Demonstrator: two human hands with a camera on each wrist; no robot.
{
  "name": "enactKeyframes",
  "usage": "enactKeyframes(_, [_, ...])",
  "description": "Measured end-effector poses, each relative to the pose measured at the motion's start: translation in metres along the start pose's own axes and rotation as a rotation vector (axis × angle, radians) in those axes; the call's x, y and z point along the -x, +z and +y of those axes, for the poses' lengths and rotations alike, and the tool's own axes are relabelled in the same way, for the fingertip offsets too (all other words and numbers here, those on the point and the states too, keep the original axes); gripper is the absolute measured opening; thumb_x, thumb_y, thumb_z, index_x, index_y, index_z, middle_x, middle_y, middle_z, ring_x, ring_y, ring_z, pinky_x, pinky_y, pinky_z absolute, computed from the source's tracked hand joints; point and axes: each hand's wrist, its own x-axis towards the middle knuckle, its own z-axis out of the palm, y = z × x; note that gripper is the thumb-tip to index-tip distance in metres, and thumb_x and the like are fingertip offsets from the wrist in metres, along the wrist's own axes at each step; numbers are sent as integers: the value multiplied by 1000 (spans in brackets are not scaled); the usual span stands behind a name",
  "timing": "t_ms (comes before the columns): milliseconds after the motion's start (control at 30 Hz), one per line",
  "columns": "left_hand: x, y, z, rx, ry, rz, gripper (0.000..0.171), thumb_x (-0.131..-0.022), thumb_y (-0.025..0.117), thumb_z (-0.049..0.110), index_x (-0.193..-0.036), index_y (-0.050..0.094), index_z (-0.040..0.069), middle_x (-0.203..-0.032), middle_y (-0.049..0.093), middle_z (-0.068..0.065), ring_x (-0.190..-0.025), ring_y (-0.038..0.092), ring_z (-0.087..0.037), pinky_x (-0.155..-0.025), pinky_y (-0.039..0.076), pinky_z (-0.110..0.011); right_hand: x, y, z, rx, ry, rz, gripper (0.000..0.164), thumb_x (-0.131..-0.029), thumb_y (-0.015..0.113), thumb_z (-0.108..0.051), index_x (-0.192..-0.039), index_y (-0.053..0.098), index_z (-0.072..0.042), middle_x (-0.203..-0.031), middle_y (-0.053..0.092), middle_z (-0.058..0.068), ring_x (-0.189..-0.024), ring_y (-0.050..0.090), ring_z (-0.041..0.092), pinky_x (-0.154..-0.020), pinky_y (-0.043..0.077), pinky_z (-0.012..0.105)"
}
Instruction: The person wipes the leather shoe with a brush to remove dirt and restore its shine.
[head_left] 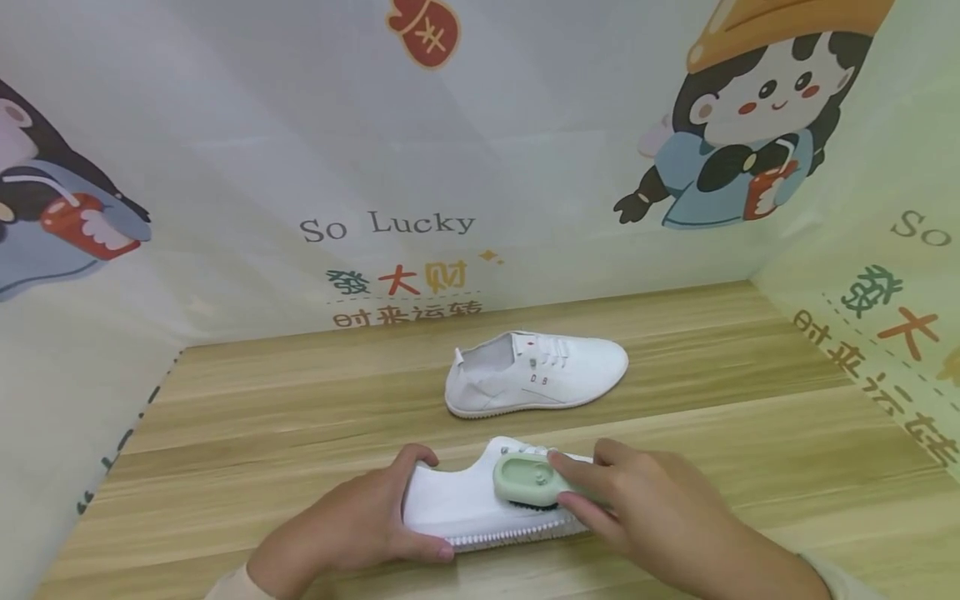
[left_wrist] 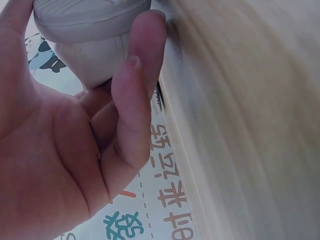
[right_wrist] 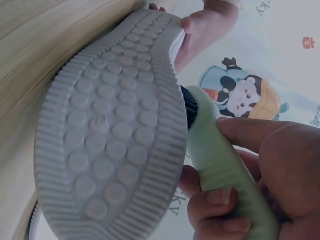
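A white shoe (head_left: 450, 500) is tipped partly on its side near the front of the table, and its studded sole (right_wrist: 112, 115) fills much of the right wrist view. My left hand (head_left: 360, 512) grips this shoe at the heel, thumb by the sole edge and fingers at the collar. In my right hand (head_left: 652, 508) is a pale green scrub brush (right_wrist: 215, 155), held by its handle with fingers curled round. Its dark bristles (right_wrist: 189, 107) meet the shoe's side just above the sole. The brush head hides part of the laces and upper.
Behind the held shoe, a second white shoe (head_left: 577, 375) stands upright on the wood-grain table (head_left: 300, 400), toe to the right. Printed cloth walls (head_left: 525, 192) with cartoon figures and lettering enclose the table at the back and both sides.
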Motion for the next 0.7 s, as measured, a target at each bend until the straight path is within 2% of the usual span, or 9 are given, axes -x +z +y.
enactKeyframes(300, [1,0,1,1,1,2,97,-64,82,69,-138,39,22,-102,66,-1,-83,58,-11,-72,49,-35,10,-11,10,14,53,-32,35,-94,67,-41,-126,70,-28,-77,54,-12,-55,32,-5,-48,31,16])
enactKeyframes(533, [0,-1,0,-10,4,8,98,-63,82,70,-138,39,23,-103,66,-1,-84,58,-11,-74,49,-36,14,-18,14,46,84,-25,34,-92,70,-41,-124,71,-31,-77,55,-13,-55,33,-5,-48,31,16])
enactKeyframes(700, [0,0,1,-2,4,7,97,-63,82,70,-137,39,23,-102,66,-1,-84,58,-11,-73,49,-35,12,-16,14,28,72,-12,34,-92,71,-40,-124,71,-30,-79,58,-13,-56,34,-6,-49,33,16])
